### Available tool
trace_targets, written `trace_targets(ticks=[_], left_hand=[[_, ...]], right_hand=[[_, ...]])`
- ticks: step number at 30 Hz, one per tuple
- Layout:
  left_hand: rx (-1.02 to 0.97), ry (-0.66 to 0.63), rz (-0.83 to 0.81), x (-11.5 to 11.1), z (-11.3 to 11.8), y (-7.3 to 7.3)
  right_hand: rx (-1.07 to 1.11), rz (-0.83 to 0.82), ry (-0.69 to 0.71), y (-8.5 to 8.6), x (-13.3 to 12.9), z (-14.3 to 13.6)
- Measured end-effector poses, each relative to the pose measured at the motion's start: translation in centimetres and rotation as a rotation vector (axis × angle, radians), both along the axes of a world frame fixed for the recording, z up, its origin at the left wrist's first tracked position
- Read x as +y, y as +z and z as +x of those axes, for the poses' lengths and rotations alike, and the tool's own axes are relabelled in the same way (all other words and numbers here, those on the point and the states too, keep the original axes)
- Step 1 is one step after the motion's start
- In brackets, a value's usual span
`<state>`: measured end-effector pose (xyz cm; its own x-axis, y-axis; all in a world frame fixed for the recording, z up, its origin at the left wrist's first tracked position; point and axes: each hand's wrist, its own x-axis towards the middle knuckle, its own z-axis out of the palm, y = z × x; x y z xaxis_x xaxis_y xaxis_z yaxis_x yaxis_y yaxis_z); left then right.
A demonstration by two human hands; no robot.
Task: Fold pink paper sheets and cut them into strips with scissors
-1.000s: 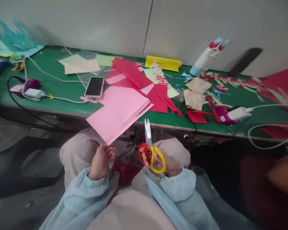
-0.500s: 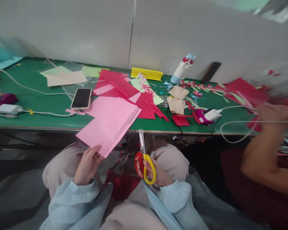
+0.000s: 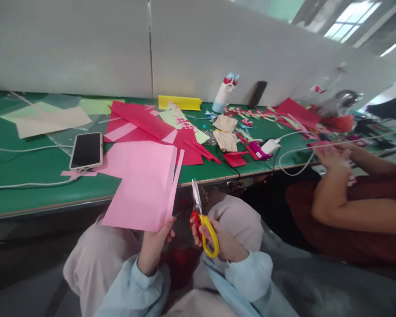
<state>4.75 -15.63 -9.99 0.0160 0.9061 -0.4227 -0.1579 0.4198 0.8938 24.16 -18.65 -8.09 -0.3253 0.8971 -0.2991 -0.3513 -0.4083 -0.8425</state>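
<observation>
My left hand (image 3: 155, 244) pinches the lower right corner of a pink sheet of paper (image 3: 140, 193). A narrow pink strip (image 3: 175, 185) stands at the sheet's right edge, splayed away at its top and meeting the sheet near my fingers. The paper's upper part rests on the green table, and its lower part overhangs the front edge above my lap. My right hand (image 3: 222, 240) is closed on scissors (image 3: 201, 215) with one red and one yellow handle. Their blades point up and away, just right of the paper and apart from it.
Red paper sheets (image 3: 140, 121) lie behind the pink one on the green table (image 3: 53, 193). A phone (image 3: 86, 150) with a white cable is at left. Beyond are a white bottle (image 3: 223, 94), a yellow folded strip (image 3: 180, 102) and cloth pieces (image 3: 226, 140). A co-worker's hand (image 3: 331, 158) is at right.
My left hand has moved right along the paper's bottom edge to its right corner. The strip now stands apart from the sheet. The view has swung right; the scissors stay in my right hand.
</observation>
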Motion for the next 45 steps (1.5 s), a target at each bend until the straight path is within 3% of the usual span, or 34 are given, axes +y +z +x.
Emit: trace_targets(ticks=[14,27,37,42,45], left_hand=[[-0.053,-0.004,0.006,-0.5,2.4,-0.6],[-0.031,-0.027,0.016,-0.4,1.7,-0.7],[0.025,-0.078,0.037,-0.5,1.4,-0.7],[0.117,0.038,0.029,-0.4,0.6,-0.6],[0.07,0.101,0.07,-0.4,0.1,-0.9]], right_hand=[[-0.001,-0.137,0.113,0.0,0.0,-0.1],[-0.025,-0.185,0.063,0.2,0.4,0.4],[-0.019,-0.213,0.038,-0.8,0.9,0.3],[-0.001,-0.211,0.04,-1.1,1.1,0.5],[-0.001,-0.187,0.038,-1.1,1.1,0.6]])
